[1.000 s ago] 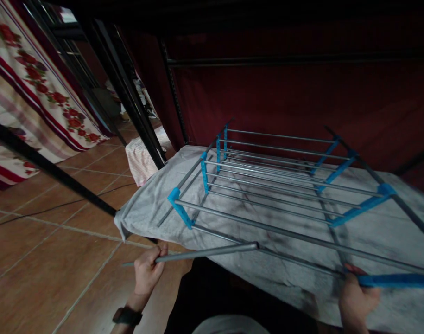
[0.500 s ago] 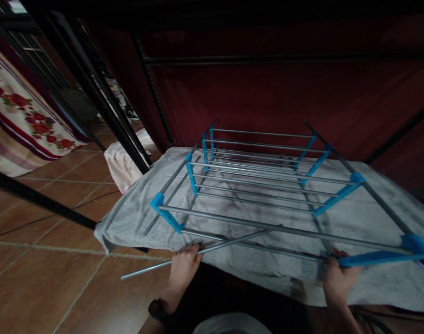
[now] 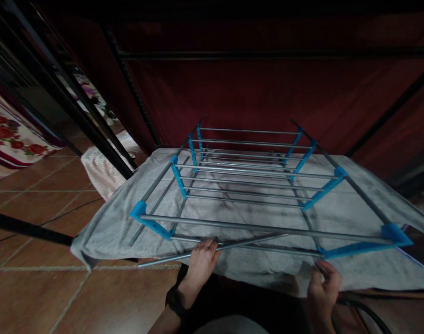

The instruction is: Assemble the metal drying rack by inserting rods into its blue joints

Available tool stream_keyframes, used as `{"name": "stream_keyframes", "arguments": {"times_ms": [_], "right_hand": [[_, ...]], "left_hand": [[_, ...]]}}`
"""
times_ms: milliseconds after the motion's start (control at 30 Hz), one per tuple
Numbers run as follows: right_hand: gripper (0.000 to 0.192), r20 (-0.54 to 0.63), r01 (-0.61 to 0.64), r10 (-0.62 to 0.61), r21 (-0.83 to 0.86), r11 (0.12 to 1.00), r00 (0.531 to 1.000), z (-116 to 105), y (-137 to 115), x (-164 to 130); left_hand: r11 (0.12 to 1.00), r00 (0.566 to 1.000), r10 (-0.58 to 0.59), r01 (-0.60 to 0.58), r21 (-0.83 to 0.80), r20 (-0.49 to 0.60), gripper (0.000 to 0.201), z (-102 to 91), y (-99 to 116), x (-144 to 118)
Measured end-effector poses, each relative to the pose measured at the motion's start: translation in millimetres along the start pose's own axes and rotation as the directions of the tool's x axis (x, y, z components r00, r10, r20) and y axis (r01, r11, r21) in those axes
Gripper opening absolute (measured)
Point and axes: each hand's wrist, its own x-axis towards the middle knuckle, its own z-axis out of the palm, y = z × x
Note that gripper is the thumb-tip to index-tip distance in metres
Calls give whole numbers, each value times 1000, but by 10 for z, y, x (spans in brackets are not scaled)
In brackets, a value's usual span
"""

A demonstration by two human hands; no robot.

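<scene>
A rack of grey metal tubes (image 3: 232, 225) with blue plastic connectors (image 3: 325, 188) lies on a grey blanket (image 3: 260, 273). My left hand (image 3: 202, 260) is closed around a loose metal tube (image 3: 166, 260) at the near side of the rack. This tube slants across the rack's lower front bar, and its left end sticks out past the blanket's edge. My right hand (image 3: 325, 283) is just in front of the near right connector (image 3: 357, 250), apart from it. Its fingers are curled together; whatever is between them is too dark to make out.
Another loose tube (image 3: 147, 218) lies on the blanket at the rack's left. Black metal posts (image 3: 86, 111) stand at the left, before a dark red curtain (image 3: 249, 93). A striped cloth (image 3: 100, 171) hangs near the tiled floor (image 3: 34, 287). A dark purple-edged object (image 3: 418, 248) lies at the right.
My right hand has let go of the near right corner and drawn back towards me. My left hand has moved right with the loose tube. The view has turned a little to the right.
</scene>
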Motion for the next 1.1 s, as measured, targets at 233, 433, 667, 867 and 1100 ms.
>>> {"name": "stream_keyframes", "arguments": {"times_ms": [233, 433, 667, 867, 1100], "right_hand": [[40, 166, 282, -266, -79, 956, 950, 295, -328, 106], [39, 240, 320, -268, -217, 922, 933, 442, -367, 213], [36, 263, 398, -318, -364, 842, 911, 483, -263, 201], [31, 339, 475, -340, -516, 713, 877, 507, -298, 270], [26, 504, 538, -248, -584, 608, 827, 496, -336, 422]], "left_hand": [[994, 992, 104, -102, 39, -70, 14, 61, 146, 86], [981, 975, 192, -188, 43, -109, 20, 79, 196, 151], [963, 955, 268, -262, 63, -129, 23, 75, 218, 224], [937, 934, 346, -340, 76, -86, 20, 15, 283, 353], [944, 945, 326, -325, 49, -23, 16, 18, 281, 467]]}}
